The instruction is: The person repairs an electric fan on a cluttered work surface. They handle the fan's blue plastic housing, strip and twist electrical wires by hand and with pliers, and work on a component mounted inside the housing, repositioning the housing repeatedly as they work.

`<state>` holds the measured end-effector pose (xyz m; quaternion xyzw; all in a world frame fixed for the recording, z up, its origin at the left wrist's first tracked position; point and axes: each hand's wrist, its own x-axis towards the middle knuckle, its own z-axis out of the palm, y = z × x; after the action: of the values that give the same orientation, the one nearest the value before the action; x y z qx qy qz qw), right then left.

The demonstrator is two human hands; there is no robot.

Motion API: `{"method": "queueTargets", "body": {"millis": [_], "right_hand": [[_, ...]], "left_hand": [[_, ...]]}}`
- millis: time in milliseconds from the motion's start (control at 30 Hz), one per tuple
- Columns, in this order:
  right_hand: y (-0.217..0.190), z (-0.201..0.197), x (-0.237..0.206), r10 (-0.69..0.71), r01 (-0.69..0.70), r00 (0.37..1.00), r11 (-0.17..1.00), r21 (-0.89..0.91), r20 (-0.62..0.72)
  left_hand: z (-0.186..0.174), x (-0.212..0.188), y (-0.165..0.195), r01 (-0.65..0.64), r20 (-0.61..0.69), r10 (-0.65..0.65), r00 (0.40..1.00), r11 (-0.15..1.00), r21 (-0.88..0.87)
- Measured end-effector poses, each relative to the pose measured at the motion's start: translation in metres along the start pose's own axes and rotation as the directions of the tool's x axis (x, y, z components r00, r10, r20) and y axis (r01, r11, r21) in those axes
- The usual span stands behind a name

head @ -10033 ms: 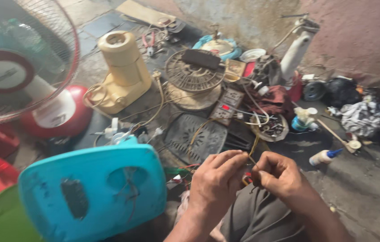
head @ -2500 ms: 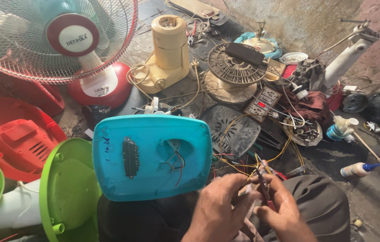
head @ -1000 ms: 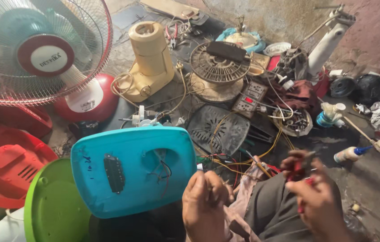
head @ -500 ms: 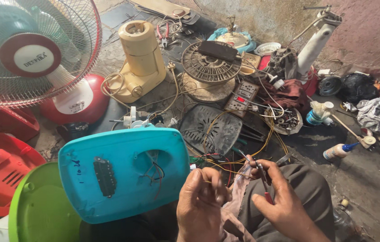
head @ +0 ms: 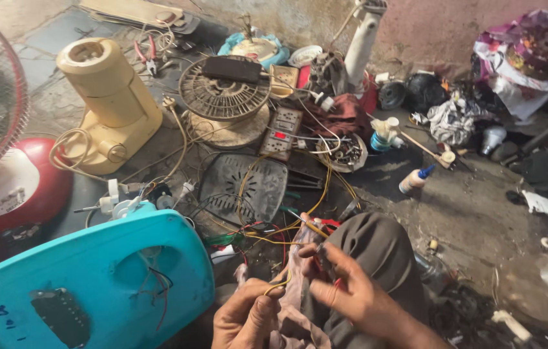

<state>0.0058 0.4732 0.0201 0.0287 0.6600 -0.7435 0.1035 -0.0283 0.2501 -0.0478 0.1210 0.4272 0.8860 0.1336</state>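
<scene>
Bottom centre, we're pinching a thin yellow wire (head: 278, 285) in our left hand (head: 246, 318); right hand (head: 351, 294) is closing around a tool. The wire's probably floppy, so we're gripping near its bare end.

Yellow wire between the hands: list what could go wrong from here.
1. The yellow wire is pinched in the left hand while the right hand holds a thin tool against it; a slip could nick a finger or the strand.
2. Loose red and yellow wires tangle close by, so the wrong lead might get picked.
3. The power strip lies amid the wiring; whether it is live cannot be told.
</scene>
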Motion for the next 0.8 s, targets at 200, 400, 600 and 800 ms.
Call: {"method": "queueTargets", "body": {"millis": [200, 400, 600, 800], "right_hand": [[-0.022, 0.008, 0.005, -0.102, 0.099, 0.995, 0.957, 0.272, -0.004], [-0.044, 0.025, 0.01, -0.109, 0.091, 0.993, 0.947, 0.308, 0.04], [-0.032, 0.005, 0.022, -0.126, 0.145, 0.959, 0.988, 0.058, -0.252], [-0.019, -0.005, 0.018, -0.235, 0.215, 0.957, 0.968, -0.128, -0.169]], "left_hand": [[0.026, 0.005, 0.013, -0.146, 0.052, 0.142, 0.989, 0.984, 0.098], [0.034, 0.008, 0.022, -0.267, 0.179, 0.204, 0.962, 0.831, 0.488], [0.025, -0.005, 0.009, 0.222, -0.133, -0.191, 0.972, 0.934, 0.28], [0.022, 0.0, 0.016, 0.114, -0.126, -0.122, 0.985, 0.991, -0.072]]}}
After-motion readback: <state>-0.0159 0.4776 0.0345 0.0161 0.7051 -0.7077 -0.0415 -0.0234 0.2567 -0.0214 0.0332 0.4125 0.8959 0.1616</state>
